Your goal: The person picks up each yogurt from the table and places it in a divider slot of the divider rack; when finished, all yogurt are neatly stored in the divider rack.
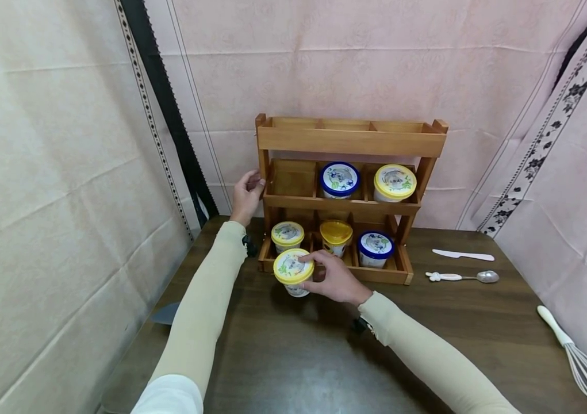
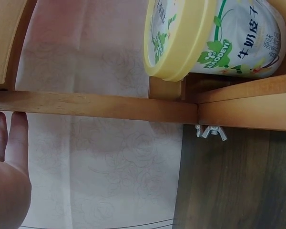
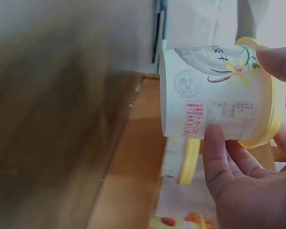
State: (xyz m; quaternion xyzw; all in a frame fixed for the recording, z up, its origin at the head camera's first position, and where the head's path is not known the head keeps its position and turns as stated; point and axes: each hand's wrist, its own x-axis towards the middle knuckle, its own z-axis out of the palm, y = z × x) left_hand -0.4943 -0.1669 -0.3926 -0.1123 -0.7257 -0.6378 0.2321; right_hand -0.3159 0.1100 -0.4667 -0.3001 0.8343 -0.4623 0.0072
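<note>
In my right hand [image 1: 338,279] is a white paper tub with a yellow lid [image 1: 293,267], gripped between thumb and fingers in front of the shelf's bottom tier. The right wrist view shows the tub's printed side [image 3: 209,90], with the thumb at the lid and fingertips on the wall. My left hand [image 1: 246,195] is at the left post of a three-tier wooden shelf [image 1: 350,142]; its straight fingers [image 2: 17,143] touch the post in the left wrist view. Behind the held tub, another yellow-lidded tub [image 1: 287,233] sits in the bottom-left compartment.
The bottom tier also holds an amber-lidded tub [image 1: 336,232] and a blue-lidded tub [image 1: 375,246]. On the middle tier are a blue-lidded tub [image 1: 340,178] and a yellow-lidded tub [image 1: 395,181]. A knife [image 1: 463,254], spoon [image 1: 461,277] and whisk [image 1: 585,365] lie right.
</note>
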